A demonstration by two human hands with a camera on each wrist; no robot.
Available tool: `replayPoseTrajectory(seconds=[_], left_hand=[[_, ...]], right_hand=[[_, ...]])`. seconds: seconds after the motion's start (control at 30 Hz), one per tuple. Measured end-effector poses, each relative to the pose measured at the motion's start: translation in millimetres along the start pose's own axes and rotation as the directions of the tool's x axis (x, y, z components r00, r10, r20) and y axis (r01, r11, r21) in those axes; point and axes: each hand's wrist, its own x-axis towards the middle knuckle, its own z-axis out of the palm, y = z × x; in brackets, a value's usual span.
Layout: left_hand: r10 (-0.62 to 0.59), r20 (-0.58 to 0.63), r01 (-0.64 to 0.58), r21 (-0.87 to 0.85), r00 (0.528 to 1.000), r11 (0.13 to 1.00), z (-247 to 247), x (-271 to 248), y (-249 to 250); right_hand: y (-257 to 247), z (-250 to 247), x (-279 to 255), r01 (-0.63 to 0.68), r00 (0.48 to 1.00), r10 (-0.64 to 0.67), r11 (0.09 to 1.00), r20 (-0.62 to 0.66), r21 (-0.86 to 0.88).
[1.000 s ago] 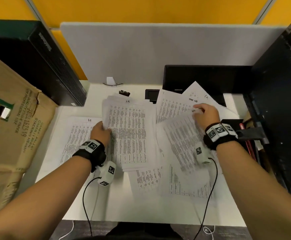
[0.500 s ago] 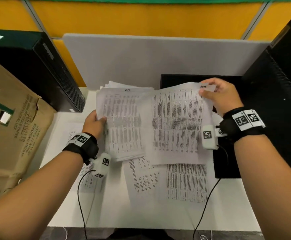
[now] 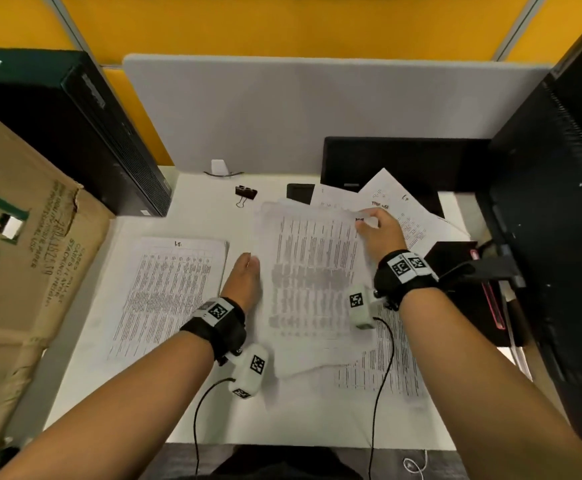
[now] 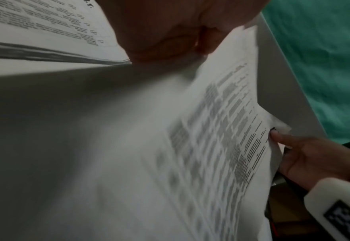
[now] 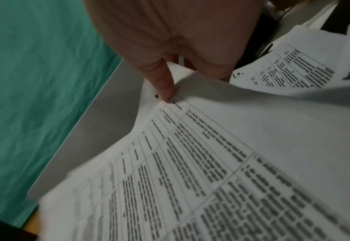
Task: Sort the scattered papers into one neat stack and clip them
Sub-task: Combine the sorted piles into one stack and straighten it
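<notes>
Paper stack point(image 3: 312, 282), print blurred; right hand point(image 3: 379, 233) pinching its 1 o'clock corner; left hand point(image 3: 244, 278) at 9 o'clock edge, fingers hidden, grip indeterminable.

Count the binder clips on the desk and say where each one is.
1. A black binder clip lies at the back of the white desk, near the grey divider, beyond the left hand and apart from the papers. Others may be hidden under sheets.

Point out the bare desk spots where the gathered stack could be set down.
Bare desk lies between the binder clip and the left sheets, and along the near edge. The right side, around the right hand, is crowded with loose sheets.
</notes>
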Motion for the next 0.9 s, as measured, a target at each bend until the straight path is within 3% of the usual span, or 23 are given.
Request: replayPoseTrajectory(seconds=[0.1, 0.2, 0.3, 0.37, 0.53, 0.63, 0.77, 0.9], left_hand=[[-0.036, 0.006, 0.034, 0.206, 0.999, 0.978, 5, -6, -1], [-0.039, 0.021, 0.033, 0.240, 0.999, 0.970, 7, -3, -12], [-0.077, -0.003, 0.074, 0.298, 0.997, 0.952, 7, 7, -24], [-0.102, -0.040, 0.110, 0.329, 0.994, 0.938, 7, 12, -26], [-0.230, -0.020, 0.225, 0.295, 0.973, 0.928, 5, 23, -29], [-0.238, 0.028, 0.215, 0.331, 0.971, 0.919, 7, 25, -29], [-0.124, 0.038, 0.098, 0.412, 0.991, 0.906, 13, 22, -24], [-0.045, 0.000, 0.043, 0.343, 0.999, 0.938, 4, 24, -12]], right_hand=[[9, 9, -1, 0.031, 0.999, -0.032, 0.999, -0.035, -0.008], [16, 17, -3, 0.032, 0.999, -0.034, 0.996, -0.028, -0.079], [36, 23, -3, -0.044, 0.999, 0.044, 0.996, 0.002, -0.084], [51, 18, -5, -0.098, 0.995, 0.102, 0.970, 0.003, -0.223], [96, -17, -24, -0.259, 0.964, 0.236, 0.742, -0.120, -0.618], [121, -29, -41, -0.366, 0.931, 0.233, 0.593, -0.283, -0.718], [134, -36, -54, -0.460, 0.882, 0.239, 0.630, -0.407, -0.626], [132, -43, -55, -0.463, 0.866, 0.235, 0.712, -0.441, -0.529]])
